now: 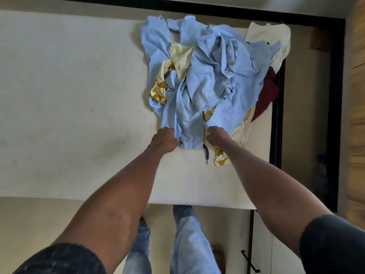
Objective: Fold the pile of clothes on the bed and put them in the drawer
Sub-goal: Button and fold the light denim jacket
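Cream bed [79, 95], rumpled pale-blue clothes pile [207, 80] in both hands.

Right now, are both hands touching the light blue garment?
Touching. Head view: left hand and right hand each grip the light blue garment at its near hem.

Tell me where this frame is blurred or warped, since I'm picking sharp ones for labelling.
Head view: the wooden panel on the right edge is smeared by motion; the bed edges bow from the wide lens; the clothes and both hands are fairly sharp; lighting soft, no glare.
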The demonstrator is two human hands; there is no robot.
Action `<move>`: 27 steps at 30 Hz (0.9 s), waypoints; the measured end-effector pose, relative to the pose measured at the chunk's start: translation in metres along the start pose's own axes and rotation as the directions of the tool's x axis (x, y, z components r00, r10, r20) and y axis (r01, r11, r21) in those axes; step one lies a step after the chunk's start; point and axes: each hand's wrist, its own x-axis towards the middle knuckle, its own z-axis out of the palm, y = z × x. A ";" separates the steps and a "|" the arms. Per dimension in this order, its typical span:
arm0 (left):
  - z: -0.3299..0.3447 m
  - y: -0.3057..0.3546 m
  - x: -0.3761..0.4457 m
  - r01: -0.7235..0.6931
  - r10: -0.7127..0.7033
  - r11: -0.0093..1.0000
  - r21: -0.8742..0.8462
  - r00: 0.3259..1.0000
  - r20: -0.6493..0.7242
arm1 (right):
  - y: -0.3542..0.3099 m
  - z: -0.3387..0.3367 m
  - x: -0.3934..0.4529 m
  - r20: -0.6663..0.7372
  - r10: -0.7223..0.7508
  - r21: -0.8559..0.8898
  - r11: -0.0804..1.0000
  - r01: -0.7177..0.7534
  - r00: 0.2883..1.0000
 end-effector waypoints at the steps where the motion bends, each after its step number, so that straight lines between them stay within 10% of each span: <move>1: 0.002 0.001 0.003 -0.004 0.004 1.000 -0.005 1.000 -0.002 | -0.002 0.002 0.006 -0.004 -0.014 -0.014 1.000 0.014 1.000; 9: 0.007 0.003 0.016 -0.039 0.035 0.997 -0.065 0.997 -0.067 | -0.013 0.002 0.034 -0.024 0.148 0.067 0.987 -0.147 0.989; 13: 0.000 0.005 0.010 0.032 -0.084 0.950 -0.312 0.984 -0.155 | -0.022 0.013 0.012 -0.412 0.133 0.122 0.988 -0.090 0.902; 16: -0.021 0.013 0.004 0.156 -0.271 0.729 -0.666 0.960 -0.073 | -0.048 0.011 -0.022 -0.520 0.169 0.379 0.924 0.049 0.837; 19: -0.047 0.022 -0.003 0.351 -0.230 0.318 -0.881 0.930 0.288 | -0.080 -0.010 -0.064 -0.250 0.117 0.736 0.667 0.110 0.961; 21: -0.062 0.024 -0.014 0.400 -0.120 0.240 -0.884 0.916 0.382 | -0.096 -0.028 -0.095 -0.042 -0.132 0.750 0.650 0.119 0.990; 27: -0.080 0.002 -0.038 0.337 -0.001 0.383 -0.860 0.931 0.364 | -0.113 -0.022 -0.144 0.565 -0.601 0.624 0.759 0.183 0.565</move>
